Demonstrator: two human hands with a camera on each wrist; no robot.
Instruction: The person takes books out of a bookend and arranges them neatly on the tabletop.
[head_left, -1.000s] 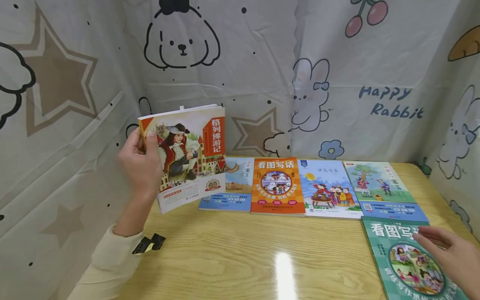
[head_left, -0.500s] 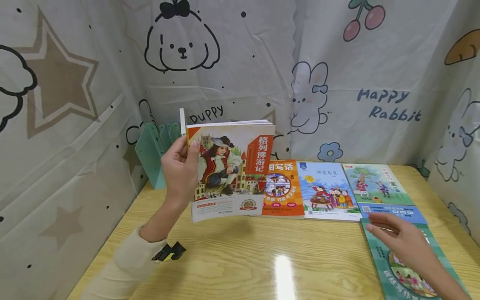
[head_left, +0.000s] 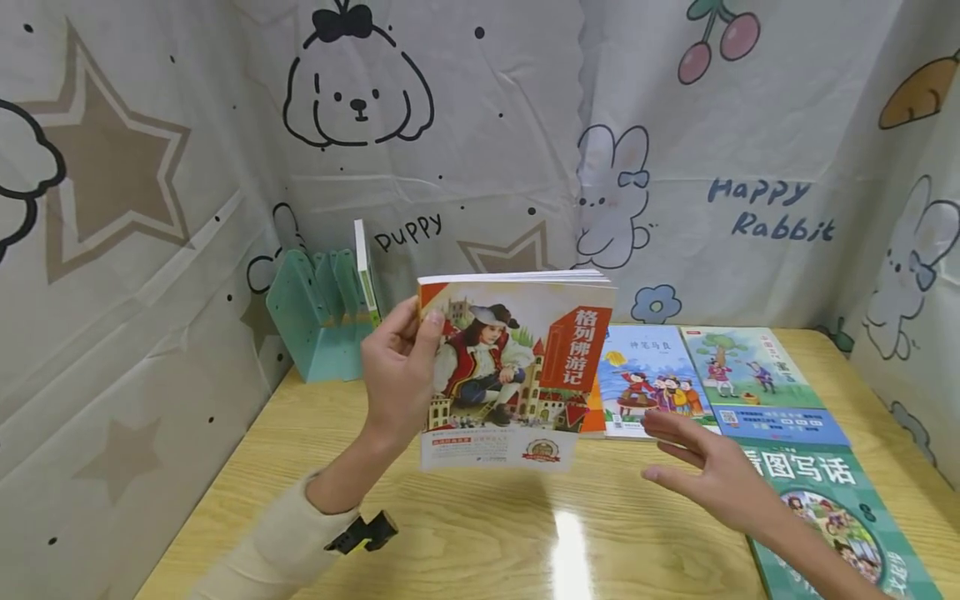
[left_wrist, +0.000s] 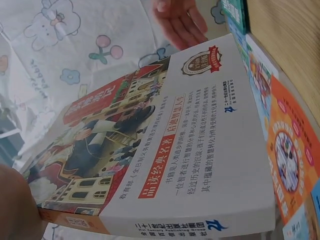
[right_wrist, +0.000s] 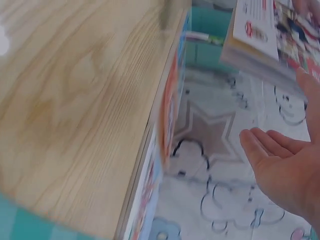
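My left hand (head_left: 397, 379) grips a paperback book (head_left: 517, 367) by its spine edge, thumb on the front cover. The cover shows a seated figure in a hat and red coat; the book is upright above the table. In the left wrist view the spine and the white lower cover of the book (left_wrist: 200, 140) fill the middle. My right hand (head_left: 712, 479) hovers to the right of the book, fingers extended and thumb apart, with nothing held. The right wrist view shows that palm (right_wrist: 290, 175) close to the book's free edge.
A teal bookend rack (head_left: 315, 333) stands at the back left, a thin white book (head_left: 363, 267) upright in it. Along the table's back lie a blue book (head_left: 660, 375), a green book (head_left: 757, 367) and a mostly covered orange book (left_wrist: 290, 155). A teal book (head_left: 840, 517) lies front right.
My left hand has carried the book rightward and lower, uncovering the rack and covering books behind it. My right hand has moved left, off the teal book toward the held book.
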